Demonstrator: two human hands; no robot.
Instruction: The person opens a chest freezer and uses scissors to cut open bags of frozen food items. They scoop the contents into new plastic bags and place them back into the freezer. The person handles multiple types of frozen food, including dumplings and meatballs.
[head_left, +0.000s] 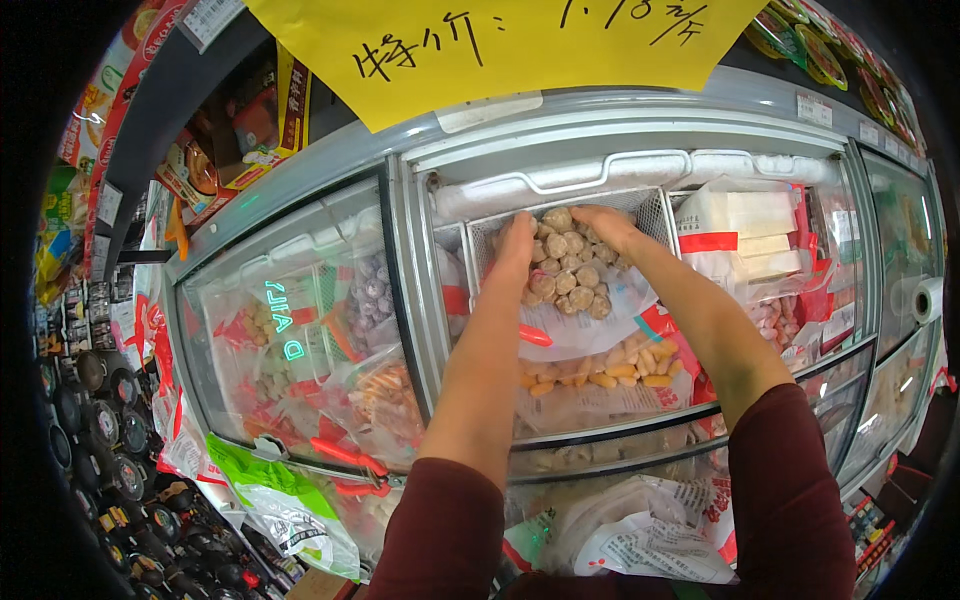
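Note:
Both my arms reach into an open section of a chest freezer, dark red sleeves at the elbows. A heap of frozen brown balls (568, 262), like meatballs, lies in and over a white wire basket (666, 217). My left hand (517, 238) rests against the heap's left side; its fingertips are hidden. My right hand (606, 227) curves around the far right side, fingers partly behind the balls. Under the heap spreads a clear plastic bag (592, 330). Nearer me lie orange-yellow frozen sticks (637, 364) in plastic, with a red-handled thing (535, 335) just above them.
White packaged blocks (765, 232) fill the right basket. A glass lid (300, 322) covers the left section. Red-handled pliers or scissors (352, 457) lie on the near rim beside a green and white bag (289, 502). A yellow handwritten sign (510, 52) hangs above. Pans (112, 420) stand at left.

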